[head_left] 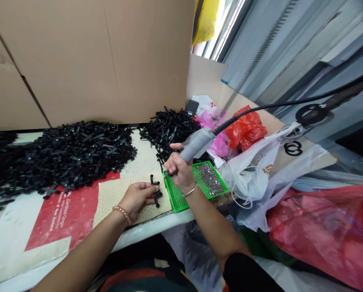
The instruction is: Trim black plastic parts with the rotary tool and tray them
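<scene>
My left hand rests on a beige mat and pinches a small black plastic part with thumb and fingers. My right hand is wrapped round the grey handle of a powered screwdriver, held over the near left corner of a green tray. A black cable runs from the tool up to the right. A heap of small silvery screws lies in the tray's far half.
Large piles of black plastic parts cover the table's left and back, with a second pile behind the tray. Cardboard walls stand behind. Plastic bags, white, red and pink, crowd the right.
</scene>
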Tool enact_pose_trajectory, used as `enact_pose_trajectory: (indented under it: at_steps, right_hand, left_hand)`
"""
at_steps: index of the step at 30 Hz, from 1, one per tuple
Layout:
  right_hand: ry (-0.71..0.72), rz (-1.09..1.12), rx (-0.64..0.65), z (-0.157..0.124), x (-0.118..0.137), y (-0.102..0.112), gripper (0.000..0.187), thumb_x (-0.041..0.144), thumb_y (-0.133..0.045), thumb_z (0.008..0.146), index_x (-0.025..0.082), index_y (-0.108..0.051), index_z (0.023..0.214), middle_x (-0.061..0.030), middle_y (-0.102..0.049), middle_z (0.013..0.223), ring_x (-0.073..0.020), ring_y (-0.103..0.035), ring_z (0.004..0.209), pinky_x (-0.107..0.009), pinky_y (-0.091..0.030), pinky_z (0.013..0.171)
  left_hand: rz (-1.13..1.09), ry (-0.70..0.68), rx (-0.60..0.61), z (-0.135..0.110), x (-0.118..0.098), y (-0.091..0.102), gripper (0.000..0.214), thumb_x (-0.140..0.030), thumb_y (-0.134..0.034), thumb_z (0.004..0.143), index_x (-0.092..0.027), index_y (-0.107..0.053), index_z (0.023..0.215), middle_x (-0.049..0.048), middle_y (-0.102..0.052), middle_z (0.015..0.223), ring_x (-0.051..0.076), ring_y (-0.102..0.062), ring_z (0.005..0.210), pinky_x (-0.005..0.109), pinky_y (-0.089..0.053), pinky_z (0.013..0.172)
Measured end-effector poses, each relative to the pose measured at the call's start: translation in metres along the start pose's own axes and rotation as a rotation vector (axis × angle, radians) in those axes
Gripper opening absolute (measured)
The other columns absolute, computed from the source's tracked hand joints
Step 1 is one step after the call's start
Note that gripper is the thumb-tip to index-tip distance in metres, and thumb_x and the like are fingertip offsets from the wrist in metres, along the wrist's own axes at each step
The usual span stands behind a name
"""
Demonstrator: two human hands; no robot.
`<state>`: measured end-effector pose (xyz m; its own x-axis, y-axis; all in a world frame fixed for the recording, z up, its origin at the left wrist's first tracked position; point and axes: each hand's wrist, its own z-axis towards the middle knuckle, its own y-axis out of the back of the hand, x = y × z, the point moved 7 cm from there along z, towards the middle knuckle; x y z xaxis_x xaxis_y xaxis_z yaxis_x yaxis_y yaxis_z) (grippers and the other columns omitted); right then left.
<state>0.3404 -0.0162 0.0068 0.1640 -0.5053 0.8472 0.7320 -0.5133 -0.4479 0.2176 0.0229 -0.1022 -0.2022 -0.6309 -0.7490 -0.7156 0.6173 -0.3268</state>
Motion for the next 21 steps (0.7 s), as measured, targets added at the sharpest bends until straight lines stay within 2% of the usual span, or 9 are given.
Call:
enact_pose_trajectory:
  at_steps: [3, 7, 11, 21]
  right_hand:
    - [0.020, -0.040, -0.102, 0.000, 0.001, 0.024, 0.029, 0.035, -0.067, 0.073, 0.019, -0.055, 0.093, 0.0121, -0.036, 0.043, -0.0068, -0.031, 0.036, -0.020, -0.035, 0.044]
    - [-0.030, -0.136, -0.130, -0.006, -0.019, 0.044, 0.031, 0.035, -0.069, 0.072, 0.016, -0.057, 0.093, 0.0108, -0.039, 0.044, -0.0070, -0.033, 0.036, -0.021, -0.035, 0.043]
    - [-0.056, -0.167, -0.106, -0.008, -0.029, 0.047, 0.034, 0.039, -0.069, 0.072, 0.016, -0.057, 0.094, 0.0106, -0.039, 0.045, -0.0074, -0.034, 0.037, -0.022, -0.035, 0.044]
    - [-0.062, -0.238, -0.064, -0.005, -0.034, 0.050, 0.033, 0.042, -0.067, 0.074, 0.017, -0.060, 0.094, 0.0100, -0.040, 0.045, -0.0078, -0.034, 0.038, -0.022, -0.035, 0.044]
  left_hand:
    - [0.008, 0.015, -0.023, -0.002, -0.002, -0.001, 0.012, -0.008, -0.071, 0.070, -0.009, -0.063, 0.062, 0.0028, -0.064, 0.059, 0.008, -0.057, 0.049, 0.020, -0.052, 0.050]
    - [0.020, 0.044, -0.053, -0.005, -0.004, -0.002, 0.010, -0.006, -0.068, 0.073, -0.009, -0.064, 0.065, 0.0031, -0.065, 0.061, 0.008, -0.056, 0.048, 0.019, -0.052, 0.049]
    - [0.021, 0.033, -0.046, -0.007, -0.006, -0.003, 0.014, -0.007, -0.071, 0.071, -0.009, -0.062, 0.061, 0.0009, -0.061, 0.055, 0.007, -0.053, 0.044, 0.019, -0.052, 0.049]
    - [0.029, 0.054, -0.043, -0.007, -0.005, -0.003, 0.012, -0.006, -0.071, 0.072, -0.010, -0.064, 0.063, 0.0036, -0.065, 0.059, 0.008, -0.057, 0.047, 0.018, -0.052, 0.049]
